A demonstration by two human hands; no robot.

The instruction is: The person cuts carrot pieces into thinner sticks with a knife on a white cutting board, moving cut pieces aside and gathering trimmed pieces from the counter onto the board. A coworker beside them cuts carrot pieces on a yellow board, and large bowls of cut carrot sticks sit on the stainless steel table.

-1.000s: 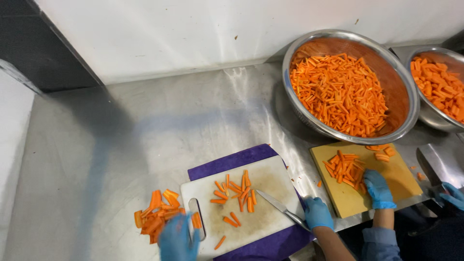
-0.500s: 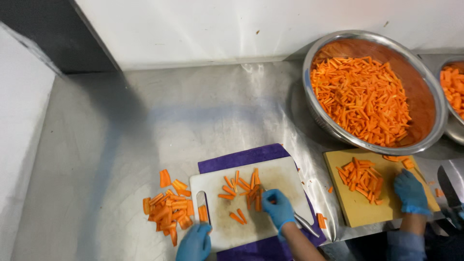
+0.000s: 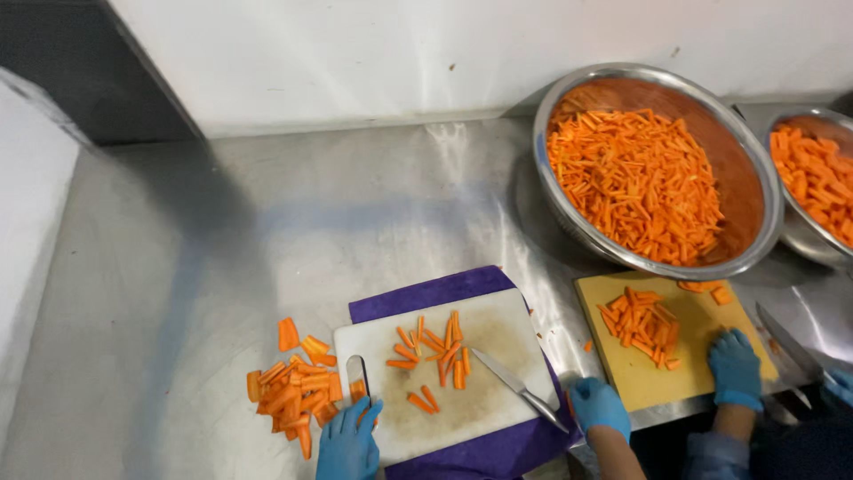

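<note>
a good share of the cutting looks done: a small scatter of carrot sticks (image 3: 437, 348) lies on the white cutting board (image 3: 498, 391), just ahead of both hands, while a pile of uncut carrot chunks (image 3: 298, 388) waits just outside the left hand (image 3: 348, 437). that gloved hand rests at the board's near corner, fingers loosely curled. the right hand (image 3: 599, 406) is closed around the handle of a knife (image 3: 515, 387), blade lying flat toward the sticks (thin, bright orange, uneven in length).
</note>
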